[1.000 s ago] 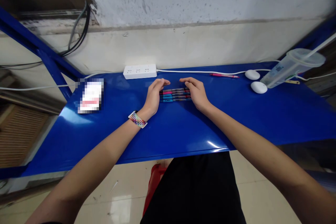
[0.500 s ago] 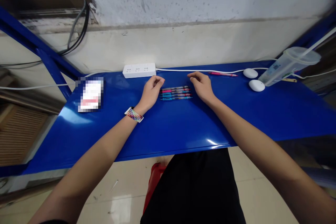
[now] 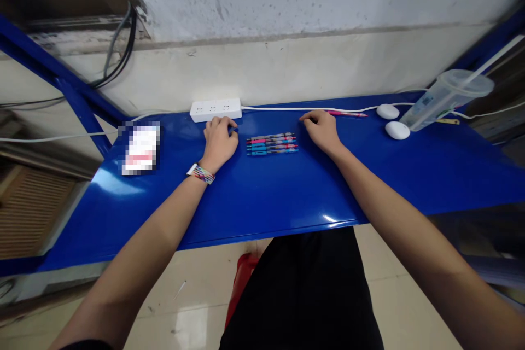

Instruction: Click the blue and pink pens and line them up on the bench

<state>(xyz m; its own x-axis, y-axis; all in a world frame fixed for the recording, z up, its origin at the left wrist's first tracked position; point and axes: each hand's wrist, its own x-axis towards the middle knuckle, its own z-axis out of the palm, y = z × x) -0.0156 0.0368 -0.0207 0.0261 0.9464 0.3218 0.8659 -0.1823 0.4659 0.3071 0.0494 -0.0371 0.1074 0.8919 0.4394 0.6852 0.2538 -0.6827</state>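
Observation:
Several pens lie side by side in a compact row on the blue table. My left hand rests to their left, just in front of the white power strip, its fingers loosely curved and apart, holding nothing. To the right of the row is my right hand, with thumb and index finger curled together; whether anything is between them is hidden. A pink-red pen lies behind and to the right of my right hand, near the wall.
Two white rounded objects sit at the right beside a tilted clear plastic cup with a straw. A white cable runs along the wall. At the left lies a blurred-out white item. A red stool shows below.
My left hand has moved left, away from the pens' ends, and its fingers have spread. My right hand has shifted slightly right, away from the row.

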